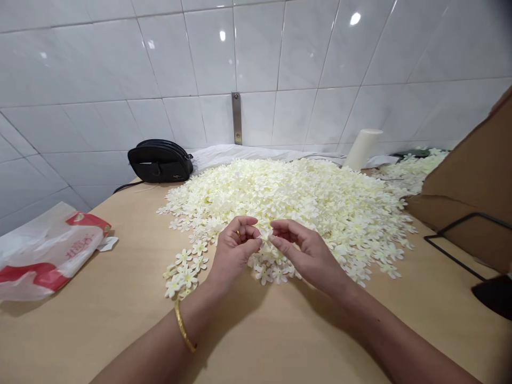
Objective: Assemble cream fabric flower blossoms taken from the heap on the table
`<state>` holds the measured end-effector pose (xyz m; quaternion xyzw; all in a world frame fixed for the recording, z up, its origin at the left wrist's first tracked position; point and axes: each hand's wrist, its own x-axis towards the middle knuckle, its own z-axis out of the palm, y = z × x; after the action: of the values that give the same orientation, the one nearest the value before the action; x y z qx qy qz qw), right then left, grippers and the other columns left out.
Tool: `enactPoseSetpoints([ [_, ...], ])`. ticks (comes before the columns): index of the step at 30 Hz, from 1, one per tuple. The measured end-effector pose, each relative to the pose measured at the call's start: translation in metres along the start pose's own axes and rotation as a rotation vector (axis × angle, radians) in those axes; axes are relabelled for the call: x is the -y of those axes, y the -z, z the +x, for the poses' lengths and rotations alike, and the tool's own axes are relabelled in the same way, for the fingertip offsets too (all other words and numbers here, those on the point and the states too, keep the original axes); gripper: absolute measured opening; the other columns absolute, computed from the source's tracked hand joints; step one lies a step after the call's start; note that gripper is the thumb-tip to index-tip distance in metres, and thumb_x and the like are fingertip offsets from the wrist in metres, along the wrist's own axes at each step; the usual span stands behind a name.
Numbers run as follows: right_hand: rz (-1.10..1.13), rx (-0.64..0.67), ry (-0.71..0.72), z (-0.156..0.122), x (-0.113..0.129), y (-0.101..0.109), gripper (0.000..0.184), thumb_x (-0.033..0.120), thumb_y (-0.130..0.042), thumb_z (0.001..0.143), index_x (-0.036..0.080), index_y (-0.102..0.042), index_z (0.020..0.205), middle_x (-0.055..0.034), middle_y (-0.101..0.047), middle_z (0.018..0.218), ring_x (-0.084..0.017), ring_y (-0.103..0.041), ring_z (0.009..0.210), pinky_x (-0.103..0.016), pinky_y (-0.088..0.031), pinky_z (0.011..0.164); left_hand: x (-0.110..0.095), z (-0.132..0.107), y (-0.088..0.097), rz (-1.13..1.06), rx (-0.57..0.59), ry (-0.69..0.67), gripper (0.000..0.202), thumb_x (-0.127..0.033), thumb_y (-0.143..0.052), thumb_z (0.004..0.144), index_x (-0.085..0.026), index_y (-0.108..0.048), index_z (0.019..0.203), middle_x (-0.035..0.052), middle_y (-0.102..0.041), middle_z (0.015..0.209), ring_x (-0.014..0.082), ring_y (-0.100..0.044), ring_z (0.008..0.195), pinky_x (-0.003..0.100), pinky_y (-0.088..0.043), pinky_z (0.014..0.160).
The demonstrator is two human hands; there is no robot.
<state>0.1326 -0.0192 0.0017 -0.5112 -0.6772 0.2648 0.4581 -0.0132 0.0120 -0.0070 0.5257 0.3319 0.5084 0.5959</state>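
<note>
A big heap of small cream-white fabric flowers [304,197] covers the middle of a light wooden table [120,314]. Both my hands meet at the heap's near edge. My left hand [234,250], with a gold bangle on the wrist, pinches one small flower [265,236] with its fingertips. My right hand [304,250] pinches the same flower from the other side. A short row of flowers [184,269] lies just left of my left hand.
A black bag [160,161] sits at the back left by the tiled wall. A white and red plastic bag [44,248] lies at the left edge. A white cylinder [363,149] stands behind the heap. A brown cardboard box [476,181] and a black wire frame [464,234] are at the right.
</note>
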Motion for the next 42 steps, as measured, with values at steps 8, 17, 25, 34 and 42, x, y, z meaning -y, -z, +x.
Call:
enactPoseSetpoints([
  [8,0.005,0.022,-0.030,-0.0024,0.0053,-0.0058,0.015,0.024,-0.044,0.079,0.016,-0.049,0.067,0.0027,-0.045,0.059,-0.009,-0.041,0.055,-0.022,-0.033,0.051,0.0019,-0.0039,-0.0043,0.008,0.101,0.089,0.021,-0.011,-0.058,0.061,-0.015,-0.056,0.082,-0.0009,-0.054,0.065,0.0073,-0.048,0.055,0.020,-0.037,0.053],
  [17,-0.070,-0.046,0.021,-0.0024,0.0034,-0.0069,0.026,0.027,-0.043,0.080,0.018,-0.034,0.057,0.0054,-0.035,0.053,-0.007,-0.033,0.050,-0.020,-0.028,0.047,0.0001,-0.0058,-0.0057,0.015,0.180,0.124,0.014,-0.027,-0.057,0.069,-0.013,-0.057,0.069,0.0023,-0.056,0.060,0.0102,-0.051,0.054,0.024,-0.040,0.056],
  [25,-0.009,-0.024,0.015,0.0013,0.0011,-0.0023,0.028,0.030,-0.039,0.082,0.018,-0.037,0.057,0.0040,-0.035,0.054,-0.008,-0.034,0.052,-0.021,-0.030,0.049,0.0003,-0.0076,-0.0051,0.107,0.206,0.111,0.023,-0.037,-0.048,0.075,-0.016,-0.049,0.066,-0.0002,-0.053,0.056,0.0107,-0.051,0.052,0.024,-0.040,0.056],
  [34,-0.084,-0.024,-0.005,-0.0005,0.0002,-0.0059,0.027,0.030,-0.040,0.082,0.017,-0.041,0.058,0.0039,-0.039,0.052,-0.009,-0.036,0.050,-0.021,-0.030,0.047,0.0000,-0.0064,-0.0050,-0.053,0.200,0.205,0.020,-0.034,-0.057,0.069,-0.015,-0.053,0.066,0.0008,-0.055,0.057,0.0102,-0.052,0.052,0.025,-0.042,0.056],
  [42,-0.203,-0.230,0.245,-0.0025,-0.0006,-0.0054,0.013,0.020,-0.040,0.081,0.018,-0.052,0.076,-0.0019,-0.051,0.070,-0.012,-0.047,0.065,-0.024,-0.038,0.061,-0.0006,-0.0034,-0.0016,0.042,0.080,0.131,0.022,-0.029,-0.057,0.068,-0.015,-0.047,0.055,-0.0009,-0.052,0.049,0.0077,-0.047,0.044,0.022,-0.037,0.050],
])
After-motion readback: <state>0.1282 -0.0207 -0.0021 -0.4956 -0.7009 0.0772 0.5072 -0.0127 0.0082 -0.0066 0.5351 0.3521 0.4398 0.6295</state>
